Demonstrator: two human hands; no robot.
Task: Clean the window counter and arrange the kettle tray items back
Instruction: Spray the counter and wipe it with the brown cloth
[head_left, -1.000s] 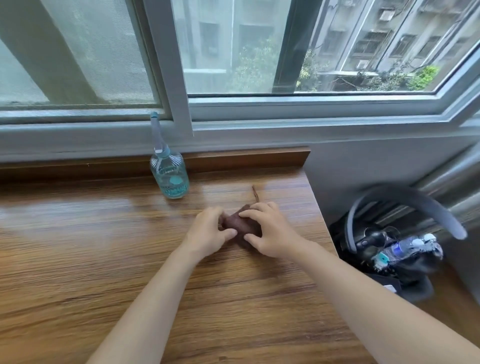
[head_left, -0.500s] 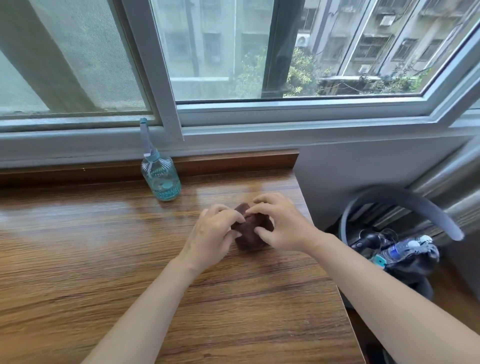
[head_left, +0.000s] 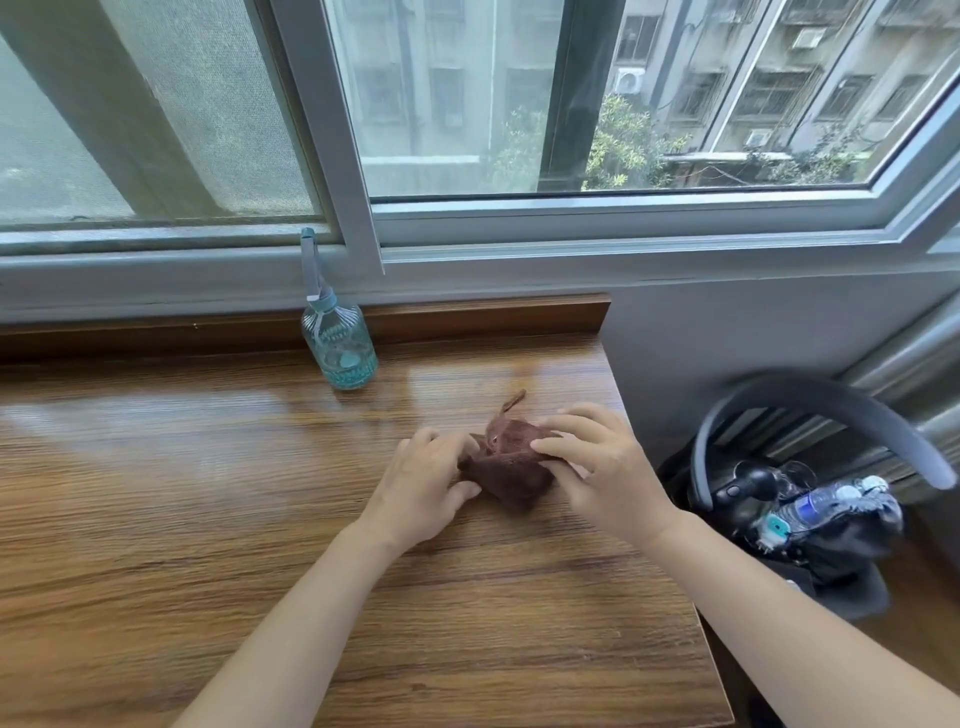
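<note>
Both hands were pinching a bunched brown cloth (head_left: 511, 470) on the wooden bench (head_left: 208, 493): left hand (head_left: 423, 486), right hand (head_left: 605, 475). Blue glass bottle (head_left: 338, 345) stood nearby.

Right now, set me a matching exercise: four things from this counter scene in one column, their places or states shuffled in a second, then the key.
Things:
1. brown cloth
2. glass bottle
3. left hand
4. black bag

Places or states:
A. stands upright at the back of the wooden counter, below the window frame
B. lies bunched on the counter, held from both sides
C. sits lower down, past the counter's right end
D. grips the cloth's left side, opposite the right hand

Pairs: 1-B, 2-A, 3-D, 4-C
</note>
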